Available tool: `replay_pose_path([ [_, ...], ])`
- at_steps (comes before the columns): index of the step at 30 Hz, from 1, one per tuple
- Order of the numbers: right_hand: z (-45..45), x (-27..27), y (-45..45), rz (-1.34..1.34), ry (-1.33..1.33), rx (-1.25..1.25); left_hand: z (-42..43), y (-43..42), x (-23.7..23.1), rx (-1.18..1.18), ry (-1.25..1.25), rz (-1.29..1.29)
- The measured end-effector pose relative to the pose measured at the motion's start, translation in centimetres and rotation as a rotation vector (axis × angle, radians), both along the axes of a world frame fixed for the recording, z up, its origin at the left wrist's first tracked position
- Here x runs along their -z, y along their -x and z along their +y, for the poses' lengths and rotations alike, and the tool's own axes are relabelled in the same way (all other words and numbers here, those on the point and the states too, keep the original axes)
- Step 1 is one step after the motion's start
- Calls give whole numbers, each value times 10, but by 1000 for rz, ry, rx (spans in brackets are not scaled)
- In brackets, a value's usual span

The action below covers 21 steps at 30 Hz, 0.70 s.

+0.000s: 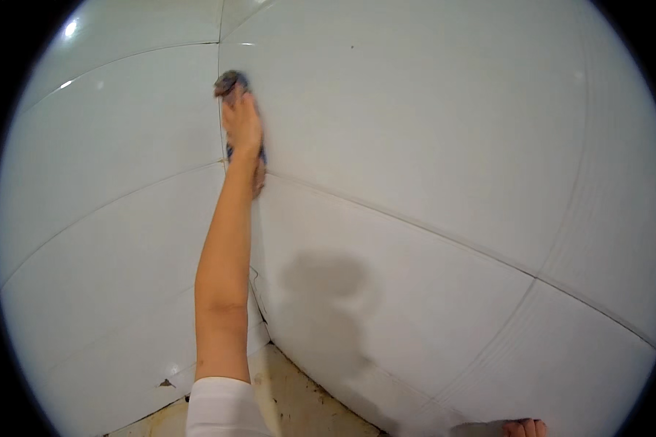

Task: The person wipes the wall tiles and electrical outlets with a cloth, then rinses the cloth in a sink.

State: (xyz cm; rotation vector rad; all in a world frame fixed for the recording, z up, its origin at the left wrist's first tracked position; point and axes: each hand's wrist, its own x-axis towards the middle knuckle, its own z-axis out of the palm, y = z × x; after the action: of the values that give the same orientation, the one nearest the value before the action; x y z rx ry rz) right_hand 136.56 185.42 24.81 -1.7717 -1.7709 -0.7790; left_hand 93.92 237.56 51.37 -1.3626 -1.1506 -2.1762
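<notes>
My left hand reaches up along the inner corner of a white tiled wall, its bare forearm rising from a white sleeve. Under the palm and fingers it presses a crumpled, blue and grey-brown rag against the tile beside the vertical corner joint. Motion blurs the hand and the rag, and the palm side is hidden. At the bottom right edge, only some fingers of my right hand show against the wall; the rest is cut off.
Large glossy tiles form both walls, with dark joints between them. A stained, yellowish floor meets them below, with dark grime along its edges. A small brown mark sits low on the left wall. A shadow falls on the right wall.
</notes>
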Motion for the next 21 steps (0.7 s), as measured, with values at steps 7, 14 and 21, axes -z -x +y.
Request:
replay_pose_path([
  [7, -9, 1, -9, 29, -36, -100, -171, -170, -45, -10, -624, 556],
  [14, -25, -2, -19, 2, -34, -99, -281, -236, 26, 345, -579, 982],
  [21, -27, -9, -15, -36, 0, -82, -123, -110, 37, -15, -345, 290],
])
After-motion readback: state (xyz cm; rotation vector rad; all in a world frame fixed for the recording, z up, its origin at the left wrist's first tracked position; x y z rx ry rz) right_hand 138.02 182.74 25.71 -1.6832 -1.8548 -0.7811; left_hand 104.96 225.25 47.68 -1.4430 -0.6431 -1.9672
